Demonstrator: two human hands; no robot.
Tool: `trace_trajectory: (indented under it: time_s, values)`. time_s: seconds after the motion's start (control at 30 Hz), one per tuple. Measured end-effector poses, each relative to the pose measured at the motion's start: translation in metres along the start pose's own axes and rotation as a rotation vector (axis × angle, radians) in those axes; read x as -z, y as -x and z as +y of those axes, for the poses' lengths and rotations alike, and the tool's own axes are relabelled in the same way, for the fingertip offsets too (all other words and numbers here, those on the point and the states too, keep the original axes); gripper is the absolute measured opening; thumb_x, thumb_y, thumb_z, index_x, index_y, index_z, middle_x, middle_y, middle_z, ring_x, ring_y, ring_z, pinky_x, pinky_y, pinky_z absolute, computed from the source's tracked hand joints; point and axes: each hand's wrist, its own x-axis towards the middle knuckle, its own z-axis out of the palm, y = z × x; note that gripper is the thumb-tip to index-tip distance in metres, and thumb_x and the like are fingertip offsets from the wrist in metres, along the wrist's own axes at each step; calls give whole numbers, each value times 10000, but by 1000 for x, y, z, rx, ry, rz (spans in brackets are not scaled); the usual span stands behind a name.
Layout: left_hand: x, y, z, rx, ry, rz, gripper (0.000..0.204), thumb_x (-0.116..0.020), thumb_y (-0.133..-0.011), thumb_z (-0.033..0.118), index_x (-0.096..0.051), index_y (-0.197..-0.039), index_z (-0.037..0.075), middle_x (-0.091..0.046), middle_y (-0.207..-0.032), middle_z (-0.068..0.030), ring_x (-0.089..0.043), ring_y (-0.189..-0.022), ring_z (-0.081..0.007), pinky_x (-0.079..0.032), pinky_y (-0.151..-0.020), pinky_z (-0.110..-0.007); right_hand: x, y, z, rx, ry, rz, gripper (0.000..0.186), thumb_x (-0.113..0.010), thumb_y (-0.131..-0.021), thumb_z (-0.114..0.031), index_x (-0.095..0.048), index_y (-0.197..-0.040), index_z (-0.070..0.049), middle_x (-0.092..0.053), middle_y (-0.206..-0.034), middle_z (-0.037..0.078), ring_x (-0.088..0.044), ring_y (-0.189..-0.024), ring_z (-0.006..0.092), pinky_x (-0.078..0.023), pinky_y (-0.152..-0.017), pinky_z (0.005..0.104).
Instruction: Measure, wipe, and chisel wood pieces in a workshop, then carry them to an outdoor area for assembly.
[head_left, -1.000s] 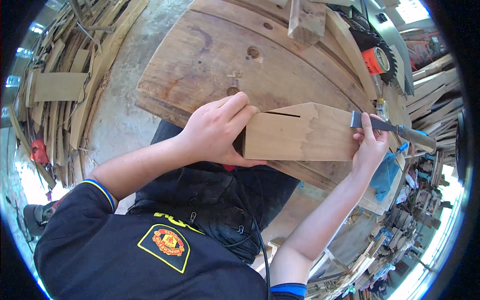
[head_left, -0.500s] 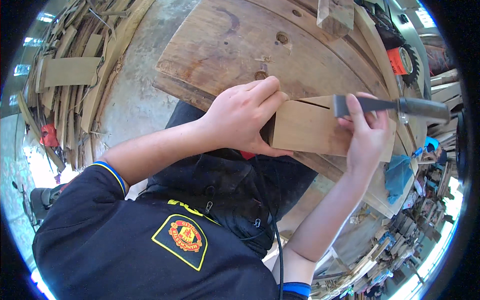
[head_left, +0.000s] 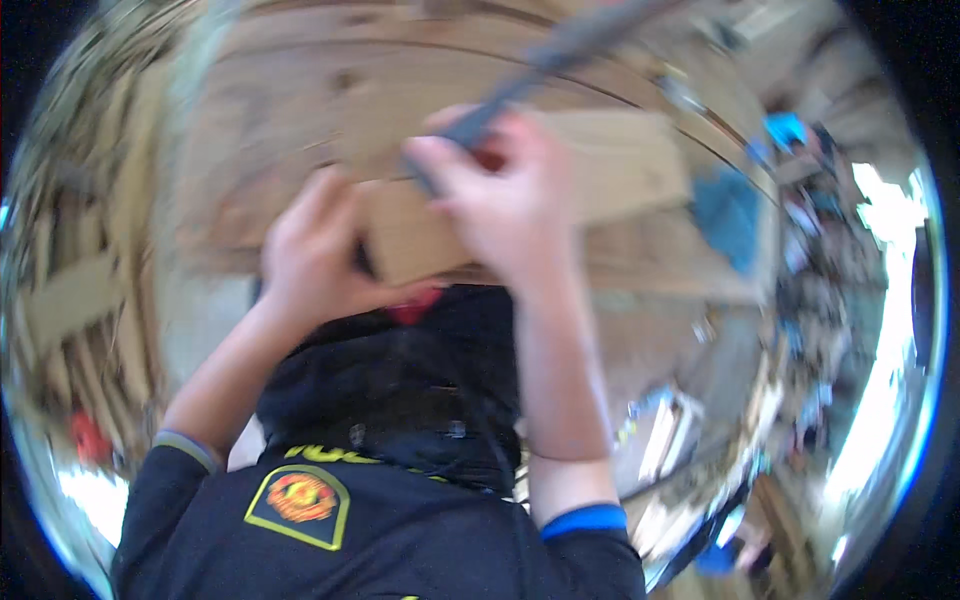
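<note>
The picture is smeared by motion. My left hand (head_left: pixel 308 255) grips the near left end of a pale wooden block (head_left: pixel 415 240), thumb along its lower edge and fingers over the top. In my right hand (head_left: pixel 515 195), a chisel (head_left: pixel 565 50) is pinched by its dark metal blade. Its blade end lies over the upper part of the block; blur hides whether it touches. The handle slants up and to the right, out of the picture. Beyond my right hand shows a pale board (head_left: pixel 625 165); the hand covers where it meets the block.
The block lies near the front edge of a worn wooden workbench (head_left: pixel 260 130). A blue cloth or bag (head_left: pixel 727 215) rests at its right end. Wood offcuts (head_left: pixel 75 300) are piled on the left, with a red item (head_left: pixel 90 437) beside them.
The view has swung, so bench and hands appear farther left. My right hand has come closer to my left, and the chisel has turned from pointing level to slanting down-left over the block.
</note>
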Motion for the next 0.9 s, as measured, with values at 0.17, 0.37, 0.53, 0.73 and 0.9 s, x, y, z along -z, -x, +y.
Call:
trace_trajectory:
  time_s: [0.17,0.37,0.53,0.73,0.9]
  values:
    - [-5,-7,11,106,-37,-77,813,-945,-611,425,-604,-1207,-11,-583,-1147,-192,-634,-1008,-398,-542,-825,-469,51,-14,-5,-38,151,108,221,-834,-783,-159,-698,-849,3,-710,-716,163,-713,-655,282,-547,-626,383]
    - [-10,-3,4,-10,-74,-10,808,-951,-575,388,-599,-1195,8,-550,-1083,-172,-618,-950,-398,-524,-781,-466,154,-34,7,80,488,484,189,-821,-835,-104,-722,-944,13,-725,-728,91,-695,-639,127,-535,-568,278]
    - [-10,-2,3,-22,-89,9,808,-940,-581,410,-596,-1188,4,-541,-1077,-183,-612,-953,-407,-520,-784,-470,128,-13,-1,-205,199,407,151,-814,-862,-119,-713,-894,-12,-739,-790,78,-675,-622,132,-537,-549,263]
    - [-8,-5,9,23,-77,-4,793,-924,-591,434,-596,-1169,1,-535,-1055,-178,-606,-935,-406,-518,-781,-475,98,-6,-11,2,262,126,161,-807,-838,-89,-693,-900,6,-719,-718,87,-683,-638,132,-544,-626,312]
    - [-7,-6,11,21,-67,5,789,-922,-582,424,-597,-1162,-1,-536,-1047,-177,-605,-924,-406,-517,-765,-473,95,-8,-31,-162,170,306,189,-813,-828,-113,-684,-881,14,-711,-708,139,-691,-625,194,-522,-587,343]
